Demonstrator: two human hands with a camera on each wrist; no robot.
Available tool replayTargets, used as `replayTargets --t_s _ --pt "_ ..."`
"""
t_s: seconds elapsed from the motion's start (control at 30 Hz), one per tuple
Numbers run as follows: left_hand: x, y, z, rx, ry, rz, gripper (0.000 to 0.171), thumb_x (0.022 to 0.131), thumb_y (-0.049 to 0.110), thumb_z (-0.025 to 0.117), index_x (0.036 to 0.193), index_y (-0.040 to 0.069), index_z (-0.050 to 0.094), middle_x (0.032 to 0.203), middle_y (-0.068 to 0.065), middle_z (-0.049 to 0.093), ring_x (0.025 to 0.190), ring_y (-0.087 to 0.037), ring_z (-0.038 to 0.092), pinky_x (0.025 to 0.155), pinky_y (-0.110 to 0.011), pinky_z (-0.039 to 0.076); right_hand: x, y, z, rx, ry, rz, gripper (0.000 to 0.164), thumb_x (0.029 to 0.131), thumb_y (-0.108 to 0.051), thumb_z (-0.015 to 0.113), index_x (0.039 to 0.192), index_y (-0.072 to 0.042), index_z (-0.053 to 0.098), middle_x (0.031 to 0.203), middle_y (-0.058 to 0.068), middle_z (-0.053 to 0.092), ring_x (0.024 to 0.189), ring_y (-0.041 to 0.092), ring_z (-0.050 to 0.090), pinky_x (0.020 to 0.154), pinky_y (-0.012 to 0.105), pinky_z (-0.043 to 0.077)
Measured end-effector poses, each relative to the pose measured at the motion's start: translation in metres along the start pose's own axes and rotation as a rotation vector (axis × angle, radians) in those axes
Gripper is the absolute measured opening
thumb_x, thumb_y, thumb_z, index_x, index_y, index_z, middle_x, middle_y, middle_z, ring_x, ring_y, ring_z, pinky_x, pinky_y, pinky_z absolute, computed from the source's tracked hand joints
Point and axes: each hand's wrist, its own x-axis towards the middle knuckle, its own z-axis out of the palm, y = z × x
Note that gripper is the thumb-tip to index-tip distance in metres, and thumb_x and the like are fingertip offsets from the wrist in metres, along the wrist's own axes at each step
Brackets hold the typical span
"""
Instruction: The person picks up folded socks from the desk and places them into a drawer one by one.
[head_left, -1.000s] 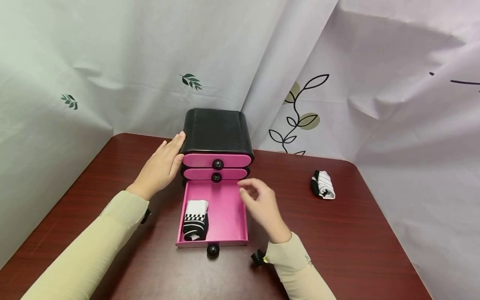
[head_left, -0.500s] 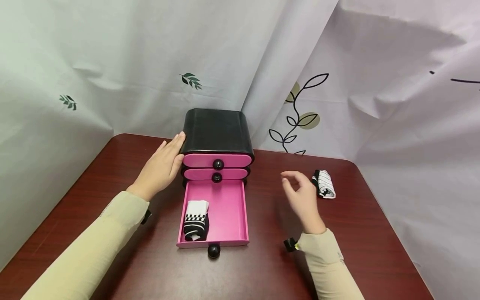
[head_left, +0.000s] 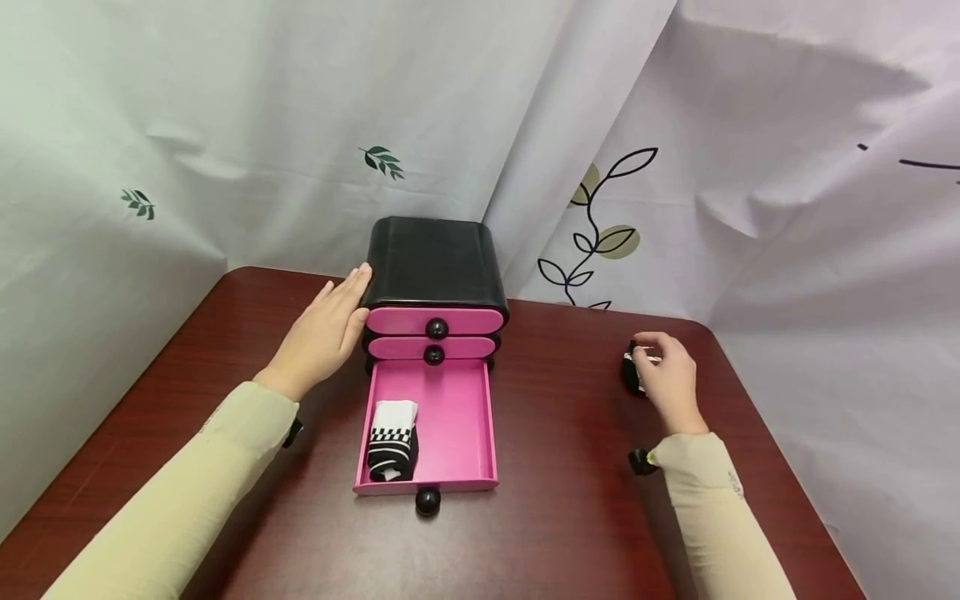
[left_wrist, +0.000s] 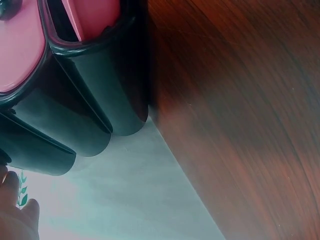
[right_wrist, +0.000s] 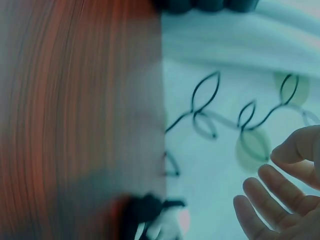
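Note:
My left hand (head_left: 318, 333) rests with straight fingers against the left side of a black drawer cabinet (head_left: 435, 258). In the left wrist view, part of that hand (left_wrist: 19, 212) shows at the lower left beside the black housings (left_wrist: 102, 90). The pink bottom drawer (head_left: 453, 417) is pulled out, with a folded black-and-white sock (head_left: 392, 437) along its left side. At the right, my right hand (head_left: 670, 379) hovers at a second folded sock (head_left: 632, 372) and partly hides it. Its fingers are loosely bent and hold nothing. That sock (right_wrist: 160, 222) looks blurred and apart from the fingers in the right wrist view.
Above the pulled-out drawer, two pink drawers (head_left: 401, 321) with black knobs are pushed in. The dark red wooden table (head_left: 555, 467) ends at a white curtain (head_left: 300, 125) with printed leaves. A round black knob (head_left: 428, 501) sticks out from the bottom drawer's front.
My right hand has moved right, from beside the pulled-out drawer to the sock at the table's right. The left hand, the drawer and both socks have stayed put.

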Motion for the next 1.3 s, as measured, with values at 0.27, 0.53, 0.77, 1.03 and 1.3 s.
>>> replayTargets --t_s 0.27,0.53,0.77,1.03,1.3 --pt "0.000 -0.001 0.001 0.008 -0.010 -0.005 0.056 0.101 0.026 0.040 0.150 0.009 0.020 0.154 -0.006 0.023 0.140 -0.023 0.024 0.116 -0.039 0.010 0.019 0.037 -0.009 -0.100 -0.088 0.034 0.028 0.085 -0.002 0.056 0.112 0.002 0.062 0.105 0.024 0.061 0.096 0.038 0.058 0.079 0.046 0.042" --pt "-0.001 0.000 0.000 0.010 -0.013 -0.010 0.056 0.101 0.026 0.041 0.150 0.009 0.020 0.154 -0.006 0.024 0.140 -0.022 0.023 0.116 -0.040 0.011 0.029 0.062 -0.009 -0.134 -0.193 0.067 0.034 0.087 -0.008 0.059 0.116 0.007 0.056 0.110 0.028 0.059 0.099 0.041 0.057 0.084 0.052 0.044" --pt "0.000 0.003 -0.004 0.012 -0.016 -0.014 0.056 0.100 0.027 0.041 0.150 0.008 0.021 0.153 -0.007 0.025 0.140 -0.022 0.024 0.116 -0.040 0.010 0.037 0.066 -0.010 -0.178 -0.384 0.147 0.056 0.087 -0.018 0.062 0.128 0.013 0.040 0.118 0.038 0.049 0.108 0.048 0.048 0.090 0.057 0.040" --pt "0.001 0.003 -0.005 0.017 -0.020 -0.022 0.056 0.101 0.025 0.040 0.150 0.008 0.020 0.153 -0.007 0.024 0.140 -0.022 0.023 0.116 -0.040 0.010 0.042 0.061 -0.007 -0.196 -0.480 0.243 0.068 0.085 -0.027 0.064 0.129 0.017 0.035 0.122 0.036 0.044 0.112 0.047 0.044 0.096 0.054 0.037" --pt "0.000 0.005 -0.004 0.018 -0.021 -0.024 0.056 0.101 0.026 0.041 0.150 0.008 0.020 0.153 -0.007 0.024 0.140 -0.022 0.023 0.116 -0.039 0.010 0.040 0.064 -0.006 -0.199 -0.506 0.269 0.049 0.083 -0.035 0.067 0.099 0.012 0.061 0.085 0.020 0.061 0.078 0.031 0.055 0.066 0.039 0.049"
